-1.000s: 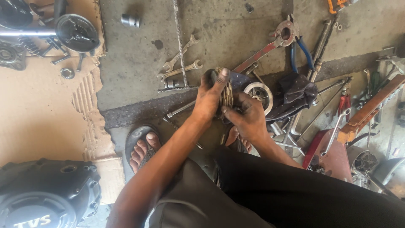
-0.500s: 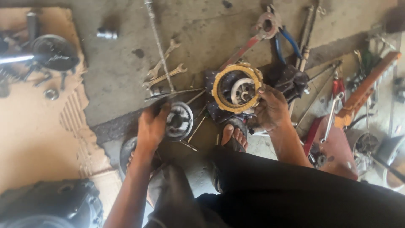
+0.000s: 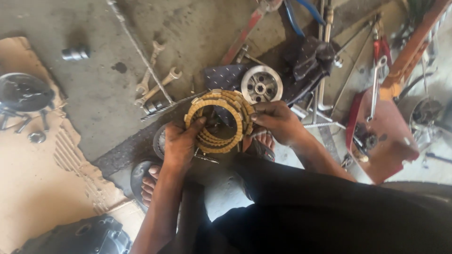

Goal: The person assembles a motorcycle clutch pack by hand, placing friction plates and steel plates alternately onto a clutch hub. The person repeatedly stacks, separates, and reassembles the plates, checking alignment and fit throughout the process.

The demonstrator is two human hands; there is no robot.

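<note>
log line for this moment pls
left hand grips ring stack | right hand pinches its right edge | round hub on floor behind | wrenches left

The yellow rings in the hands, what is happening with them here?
A person crouching on a workshop floor holds a stack of yellow ring-shaped plates with both hands: the left hand grips its lower left, the right hand its right edge. A round metal hub lies just beyond, with spanners to the left.
</note>
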